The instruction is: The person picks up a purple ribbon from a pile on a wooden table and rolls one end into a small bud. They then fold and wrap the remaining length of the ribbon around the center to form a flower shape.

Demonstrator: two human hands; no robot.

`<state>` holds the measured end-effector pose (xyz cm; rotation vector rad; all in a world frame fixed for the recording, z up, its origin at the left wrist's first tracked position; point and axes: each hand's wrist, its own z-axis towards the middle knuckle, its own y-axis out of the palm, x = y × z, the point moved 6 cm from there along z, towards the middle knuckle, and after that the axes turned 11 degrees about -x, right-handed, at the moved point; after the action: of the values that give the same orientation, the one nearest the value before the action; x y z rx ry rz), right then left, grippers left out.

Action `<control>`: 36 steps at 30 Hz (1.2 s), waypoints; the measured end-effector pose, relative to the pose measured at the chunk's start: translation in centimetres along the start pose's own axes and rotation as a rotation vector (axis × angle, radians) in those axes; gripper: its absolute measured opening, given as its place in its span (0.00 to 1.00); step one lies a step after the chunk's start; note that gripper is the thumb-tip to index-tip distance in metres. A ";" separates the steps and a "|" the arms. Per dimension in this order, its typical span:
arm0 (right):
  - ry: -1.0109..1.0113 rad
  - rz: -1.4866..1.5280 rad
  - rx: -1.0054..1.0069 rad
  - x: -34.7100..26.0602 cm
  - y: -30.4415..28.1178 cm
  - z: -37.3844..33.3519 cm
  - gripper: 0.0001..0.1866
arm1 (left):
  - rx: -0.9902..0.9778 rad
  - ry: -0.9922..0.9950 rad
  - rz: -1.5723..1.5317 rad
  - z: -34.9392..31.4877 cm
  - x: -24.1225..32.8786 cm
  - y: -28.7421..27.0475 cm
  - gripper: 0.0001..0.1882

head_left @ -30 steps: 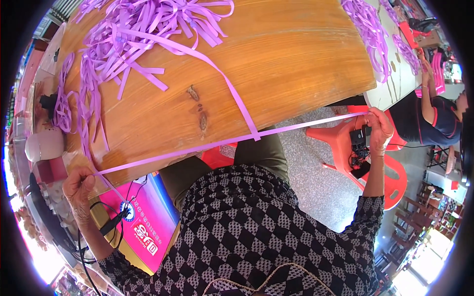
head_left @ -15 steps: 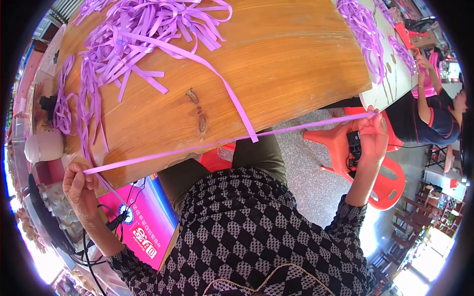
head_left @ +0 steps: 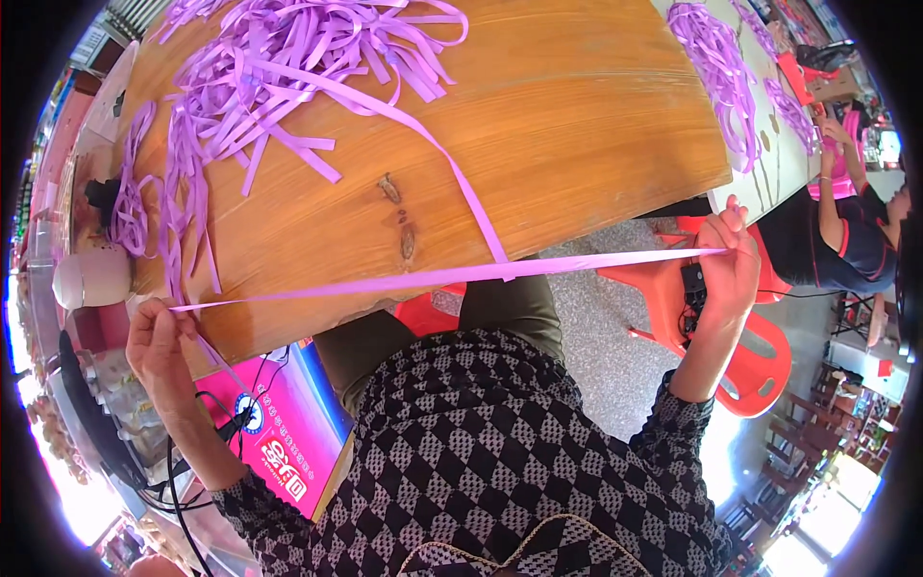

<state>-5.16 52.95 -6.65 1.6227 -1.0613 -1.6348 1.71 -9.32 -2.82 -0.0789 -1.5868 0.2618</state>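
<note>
A long purple ribbon (head_left: pixel 413 280) is stretched taut from side to side in front of me, above the table's near edge. My left hand (head_left: pixel 159 344) pinches one end, and a short tail of ribbon hangs below its fingers. At the other end my right hand (head_left: pixel 733 264) grips the ribbon between thumb and fingers, out over the floor beyond the table. A large tangled heap of purple ribbons (head_left: pixel 288 77) lies on the wooden table (head_left: pixel 577 106). From it a loose strand (head_left: pixel 466 188) runs down to the table's edge, its end behind the stretched ribbon.
More purple ribbons (head_left: pixel 716 82) lie on a white table (head_left: pixel 769 159) at the right, where a person (head_left: pixel 836 226) works. A red plastic stool (head_left: pixel 663 288) stands below. By my left arm are a pink box (head_left: pixel 274 433), black cables (head_left: pixel 173 481) and a white rounded object (head_left: pixel 91 281).
The ribbon has turned to show more of its flat face. My left hand has risen slightly, and my right hand has dropped a little. The whole view has shifted slightly.
</note>
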 end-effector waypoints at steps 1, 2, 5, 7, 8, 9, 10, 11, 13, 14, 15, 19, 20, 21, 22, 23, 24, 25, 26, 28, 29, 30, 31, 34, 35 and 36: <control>0.020 0.007 0.030 0.4 -0.7 0.0 0.06 | -0.019 -0.002 -0.291 0.2 -0.4 0.0 0.08; 0.036 0.011 0.061 0.7 -1.2 -0.1 0.06 | -0.020 -0.004 -0.294 0.5 -0.3 0.4 0.08; 0.054 -0.083 0.046 2.1 -1.0 -0.7 0.05 | 0.131 0.008 -0.637 1.1 -0.4 1.3 0.08; 0.069 -0.215 -0.020 2.4 -1.5 -1.3 0.04 | 0.036 0.037 -1.015 1.8 -0.8 2.6 0.09; 0.058 -0.226 -0.013 2.5 -1.0 -1.5 0.04 | 0.025 0.032 -1.027 2.1 -1.9 1.7 0.09; 0.087 -0.283 -0.022 3.6 -0.3 -1.8 0.04 | -0.074 0.059 -1.096 2.1 -3.6 0.1 0.11; 0.119 -0.343 -0.031 4.5 0.3 -2.0 0.05 | -0.170 0.086 -1.166 1.9 -4.7 -0.9 0.13; 0.101 -0.363 -0.015 4.7 0.9 -2.2 0.05 | -0.310 0.090 -1.183 2.2 -4.8 -0.3 0.13; 0.181 -0.424 -0.039 5.9 2.1 -2.4 0.10 | -0.151 0.067 -1.125 1.7 -2.8 0.7 0.11; 0.179 -0.427 -0.034 6.0 2.4 -2.5 0.10 | 0.021 0.055 -1.054 1.4 -2.4 0.4 0.10; 0.180 -0.410 -0.063 6.0 2.8 -2.6 0.11 | -0.044 0.080 -0.995 1.9 -1.9 0.3 0.10; 0.180 -0.490 -0.143 6.1 4.7 -2.8 0.15 | -0.036 0.204 -0.709 2.5 -0.7 0.3 0.12; 0.180 -0.491 -0.145 6.0 4.9 -2.8 0.15 | 0.076 0.183 -0.509 2.6 -0.7 0.4 0.12; 0.181 -0.466 -0.167 6.0 5.2 -2.8 0.14 | 0.187 0.162 -0.308 2.7 -0.6 0.5 0.13; 0.180 -0.443 -0.189 6.0 5.7 -2.9 0.14 | 0.187 0.166 -0.312 3.1 -0.4 1.2 0.13; 0.176 -0.445 -0.192 6.0 6.2 -2.8 0.14 | 0.268 0.189 -0.072 3.4 0.4 1.7 0.14; 0.204 -0.487 -0.201 6.7 7.0 -2.8 0.15 | 0.351 0.210 0.171 3.5 1.6 2.5 0.15; 0.230 -0.530 -0.210 7.4 7.8 -2.7 0.16 | 0.355 0.215 0.169 4.0 2.5 4.1 0.15; 0.229 -0.530 -0.219 8.2 8.7 -2.7 0.16 | 0.428 0.285 0.437 4.1 4.7 6.2 0.18; 0.238 -0.623 -0.247 9.9 10.1 -2.6 0.19 | 0.330 0.412 0.669 3.5 7.8 12.0 0.24; 0.230 -0.627 -0.250 10.3 10.7 -2.8 0.19 | 0.160 0.467 0.625 3.0 9.1 15.4 0.27; 0.233 -0.625 -0.283 10.9 11.0 -3.1 0.21 | -0.129 0.387 0.377 2.8 9.1 18.6 0.27; 0.252 -0.615 -0.330 11.9 11.6 -3.4 0.23 | -0.321 0.427 0.372 2.3 9.3 22.2 0.28; 0.150 -0.665 -0.354 13.3 13.7 -4.4 0.25 | -0.595 -0.023 -0.381 0.5 6.6 28.6 0.24; 0.125 -0.702 -0.358 13.5 13.8 -4.6 0.25 | -0.593 -0.020 -0.377 0.5 6.7 29.2 0.24; 0.124 -0.698 -0.361 13.9 13.6 -4.8 0.25 | -0.592 -0.119 -0.497 0.4 6.3 29.7 0.21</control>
<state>-3.16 33.57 -1.82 1.9132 -0.0963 -1.9650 -2.24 20.80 -3.08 -0.1231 -1.7014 -0.6039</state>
